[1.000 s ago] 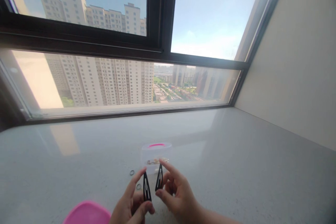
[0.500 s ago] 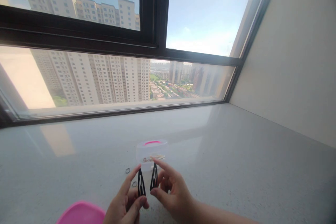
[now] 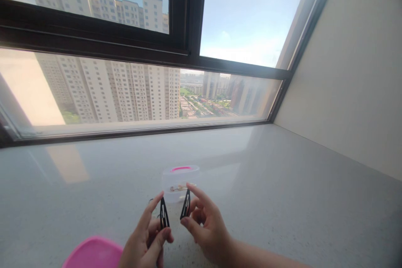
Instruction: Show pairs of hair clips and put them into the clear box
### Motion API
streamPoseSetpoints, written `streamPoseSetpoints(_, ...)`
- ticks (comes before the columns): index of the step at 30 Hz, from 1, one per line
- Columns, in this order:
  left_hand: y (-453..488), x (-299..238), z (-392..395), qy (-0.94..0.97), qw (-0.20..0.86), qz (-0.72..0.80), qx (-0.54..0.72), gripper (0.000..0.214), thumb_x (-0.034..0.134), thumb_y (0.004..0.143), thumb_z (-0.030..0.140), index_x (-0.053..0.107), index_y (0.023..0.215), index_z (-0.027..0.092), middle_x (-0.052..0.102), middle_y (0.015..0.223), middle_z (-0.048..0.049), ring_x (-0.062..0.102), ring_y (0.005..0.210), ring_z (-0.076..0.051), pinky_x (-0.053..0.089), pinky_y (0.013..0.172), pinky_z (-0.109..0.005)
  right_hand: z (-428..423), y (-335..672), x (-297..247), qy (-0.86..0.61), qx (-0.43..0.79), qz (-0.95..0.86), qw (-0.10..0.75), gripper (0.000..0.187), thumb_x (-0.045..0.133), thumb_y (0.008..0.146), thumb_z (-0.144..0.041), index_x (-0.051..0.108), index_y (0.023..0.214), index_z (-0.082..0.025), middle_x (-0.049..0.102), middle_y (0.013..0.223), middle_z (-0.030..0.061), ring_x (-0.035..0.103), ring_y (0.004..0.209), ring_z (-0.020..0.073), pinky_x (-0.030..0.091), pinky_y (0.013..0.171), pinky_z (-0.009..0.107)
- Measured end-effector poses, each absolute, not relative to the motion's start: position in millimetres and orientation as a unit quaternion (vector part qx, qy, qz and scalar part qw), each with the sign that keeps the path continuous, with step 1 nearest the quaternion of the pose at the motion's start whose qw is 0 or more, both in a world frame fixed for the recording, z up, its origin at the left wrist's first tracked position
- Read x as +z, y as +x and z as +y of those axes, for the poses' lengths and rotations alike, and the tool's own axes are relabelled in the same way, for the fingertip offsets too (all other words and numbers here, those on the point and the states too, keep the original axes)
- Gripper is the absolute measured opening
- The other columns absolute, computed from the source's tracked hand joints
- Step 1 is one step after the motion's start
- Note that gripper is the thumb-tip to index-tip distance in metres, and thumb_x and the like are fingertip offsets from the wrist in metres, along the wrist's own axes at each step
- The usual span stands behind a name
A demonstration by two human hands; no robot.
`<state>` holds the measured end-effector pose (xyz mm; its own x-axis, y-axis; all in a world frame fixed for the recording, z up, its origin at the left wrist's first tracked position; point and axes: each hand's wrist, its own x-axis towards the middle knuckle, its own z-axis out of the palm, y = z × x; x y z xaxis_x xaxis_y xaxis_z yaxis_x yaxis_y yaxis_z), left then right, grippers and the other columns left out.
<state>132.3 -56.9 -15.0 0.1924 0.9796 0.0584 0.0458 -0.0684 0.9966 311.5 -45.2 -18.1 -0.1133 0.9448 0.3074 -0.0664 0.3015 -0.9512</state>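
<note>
My left hand (image 3: 147,238) pinches a black snap hair clip (image 3: 163,215) upright between thumb and forefinger. My right hand (image 3: 205,228) pinches a second black hair clip (image 3: 185,205) the same way, a little to the right and slightly tilted. The two clips are held side by side, close but apart, above the grey stone sill. Just behind them stands a small clear plastic box (image 3: 179,178) with something pink and a thin golden clip inside.
A pink lid (image 3: 92,253) lies on the grey sill (image 3: 266,184) at the lower left. A small dark ring (image 3: 151,201) peeks out beside my left forefinger. The window frame (image 3: 185,21) runs along the back; a beige wall (image 3: 351,83) closes the right side.
Both hands with their clips have shifted slightly left and up in view. The small rings on the sill are now mostly hidden behind my left hand.
</note>
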Motion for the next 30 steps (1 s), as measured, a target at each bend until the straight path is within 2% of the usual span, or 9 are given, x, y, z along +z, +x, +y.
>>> streamPoseSetpoints(13, 132.5, -17.3, -57.0, 0.587, 0.515, 0.441, 0.442, 0.067, 0.048, 0.091, 0.049, 0.016, 0.145, 0.027, 0.061, 0.069, 0.004, 0.049, 0.039, -0.009, 0.04, 0.04, -0.019, -44.7, 309.5, -24.9, -0.362, 0.494, -0.569, 0.548, 0.064, 0.068, 0.077, -0.021, 0.046, 0.136, -0.029, 0.054, 0.087, -0.0008, 0.045, 0.049, 0.0044, 0.034, 0.038, 0.014)
streamPoseSetpoints(22, 131.0, -21.1, -57.1, 0.588, 0.538, 0.421, 0.433, 0.07, 0.049, 0.09, 0.05, 0.015, 0.146, 0.025, 0.06, 0.07, 0.0032, 0.048, 0.041, -0.009, 0.04, 0.039, -0.02, -42.2, 311.5, -28.1, -0.348, 0.49, -0.613, 0.512, 0.068, 0.073, 0.072, -0.017, 0.049, 0.134, -0.027, 0.059, 0.079, -0.0012, 0.043, 0.05, 0.0048, 0.034, 0.046, 0.018)
streamPoseSetpoints(30, 136.4, -18.6, -62.2, 0.573, 0.54, 0.422, 0.449, 0.072, 0.057, 0.085, 0.052, 0.025, 0.143, 0.023, 0.063, 0.066, 0.002, 0.046, 0.041, -0.009, 0.036, 0.04, -0.019, -42.5, 310.7, -35.9, -0.313, 0.497, -0.628, 0.51, 0.067, 0.073, 0.074, -0.022, 0.048, 0.135, -0.028, 0.058, 0.079, -0.0009, 0.042, 0.048, 0.005, 0.033, 0.044, 0.017)
